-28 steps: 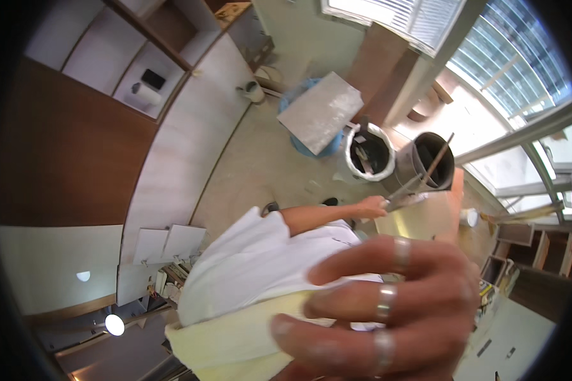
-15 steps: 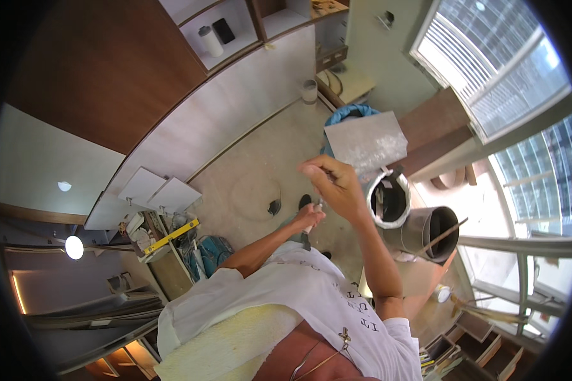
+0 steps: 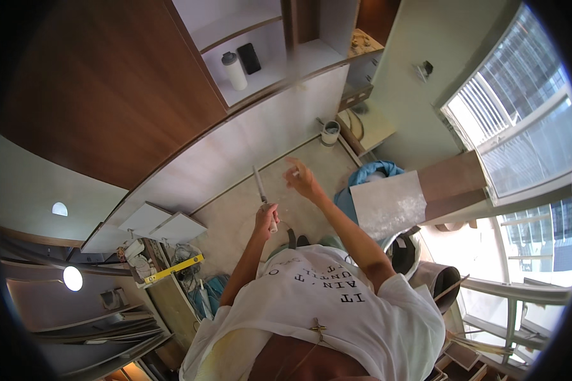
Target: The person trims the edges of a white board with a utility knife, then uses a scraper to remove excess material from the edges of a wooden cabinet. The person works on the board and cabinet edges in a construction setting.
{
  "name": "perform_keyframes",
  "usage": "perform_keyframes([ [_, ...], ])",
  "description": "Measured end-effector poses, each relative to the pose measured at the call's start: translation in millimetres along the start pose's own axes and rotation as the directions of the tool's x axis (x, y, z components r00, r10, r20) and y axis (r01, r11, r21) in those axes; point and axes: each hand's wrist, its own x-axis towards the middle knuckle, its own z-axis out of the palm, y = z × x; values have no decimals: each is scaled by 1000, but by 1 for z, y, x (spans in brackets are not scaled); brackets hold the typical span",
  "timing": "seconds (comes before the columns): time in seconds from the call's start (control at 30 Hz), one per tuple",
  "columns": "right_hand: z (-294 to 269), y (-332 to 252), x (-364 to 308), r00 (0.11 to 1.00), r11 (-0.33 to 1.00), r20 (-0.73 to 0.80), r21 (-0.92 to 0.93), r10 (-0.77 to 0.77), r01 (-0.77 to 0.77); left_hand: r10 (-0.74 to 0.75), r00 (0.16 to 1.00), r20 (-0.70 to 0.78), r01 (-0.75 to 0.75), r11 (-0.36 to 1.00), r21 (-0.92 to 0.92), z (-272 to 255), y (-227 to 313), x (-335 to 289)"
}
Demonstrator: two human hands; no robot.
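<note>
My left hand [image 3: 266, 219] is closed round the pale handle of a thin-bladed tool [image 3: 260, 184]. Its narrow grey blade points away from me, up toward the white panel; I cannot make out its exact kind. To the right and a little farther out, my right hand [image 3: 303, 180] is raised with its fingers apart and nothing visible in them. Beyond both hands runs the long white panel [image 3: 235, 149] under the wooden cabinet. A white bucket [image 3: 330, 133] with something grey inside stands at the panel's far end.
A grey board [image 3: 388, 202] lies over a blue bag [image 3: 378, 170] at my right, with a dark-mouthed bin [image 3: 403, 251] nearer. On the left are white boards [image 3: 162, 222], a yellow spirit level [image 3: 173, 269] and a teal bag [image 3: 213, 292]. A white bottle [image 3: 234, 71] and a black phone [image 3: 249, 58] sit on the shelf.
The view has shifted toward the cabinet. My left hand has moved forward and left, its tool swung outward. My right hand has opened and moved left, away from the bins.
</note>
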Motion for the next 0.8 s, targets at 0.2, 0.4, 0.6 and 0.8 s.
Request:
perform_keyframes([
  [0.2,8,80,211,970,892,-199,399,-141,212,86,979,-187,-142,940,-311,-22,35,16],
  [0.4,9,87,450,737,832,-494,-529,-460,165,46,970,-240,-174,820,-545,-38,76,71],
  [0.6,19,63,606,788,902,-541,-430,-294,41,-51,866,-498,-283,771,-570,-49,130,137],
  [0.8,34,66,654,841,847,-518,-507,-153,-158,-66,832,-551,-341,722,-601,-39,156,158],
])
